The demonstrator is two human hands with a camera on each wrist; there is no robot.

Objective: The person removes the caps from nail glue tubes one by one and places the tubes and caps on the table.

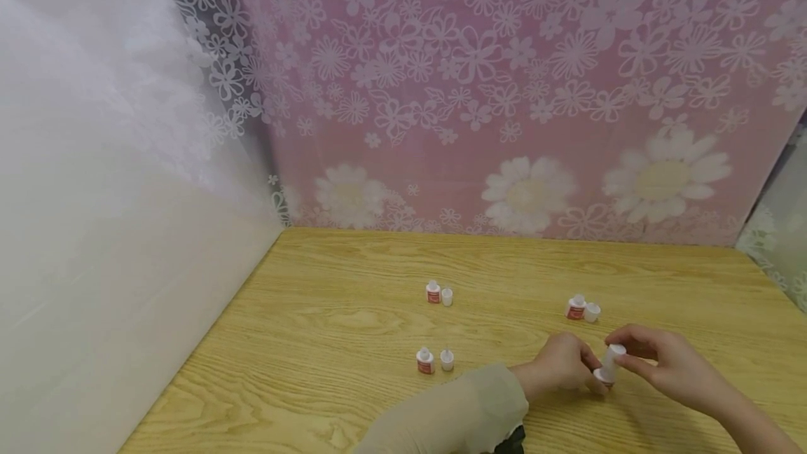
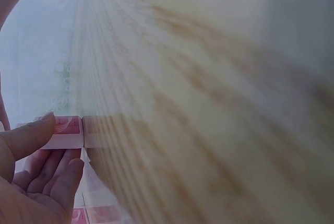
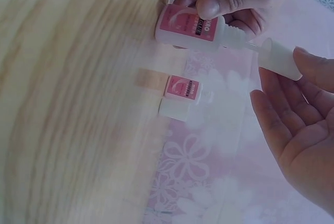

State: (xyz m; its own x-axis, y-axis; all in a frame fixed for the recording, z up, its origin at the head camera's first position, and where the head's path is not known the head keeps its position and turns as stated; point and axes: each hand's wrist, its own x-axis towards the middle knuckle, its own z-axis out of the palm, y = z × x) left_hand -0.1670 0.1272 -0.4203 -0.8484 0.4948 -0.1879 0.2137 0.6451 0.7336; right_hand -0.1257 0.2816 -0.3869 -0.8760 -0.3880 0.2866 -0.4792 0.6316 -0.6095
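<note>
My left hand (image 1: 561, 366) holds a small white bottle (image 3: 182, 28) with a red label, thumb on the label side, down at the wooden table. With thumb and fingers my right hand (image 1: 674, 366) pinches a white cap (image 3: 279, 59) just off the bottle's threaded neck. A thin clear stem (image 3: 253, 46) runs from the cap to the mouth of the bottle. In the left wrist view the thumb and fingers grip the bottle's base (image 2: 68, 140); its top is out of that frame.
Beyond the hands stands another bottle (image 1: 576, 308) beside its loose cap (image 1: 592, 312). To the left are a far bottle (image 1: 433, 293) with a cap (image 1: 447, 297) and a nearer bottle (image 1: 425, 361) with a cap (image 1: 447, 360). Flowered sheeting (image 1: 441, 125) closes off the table's back.
</note>
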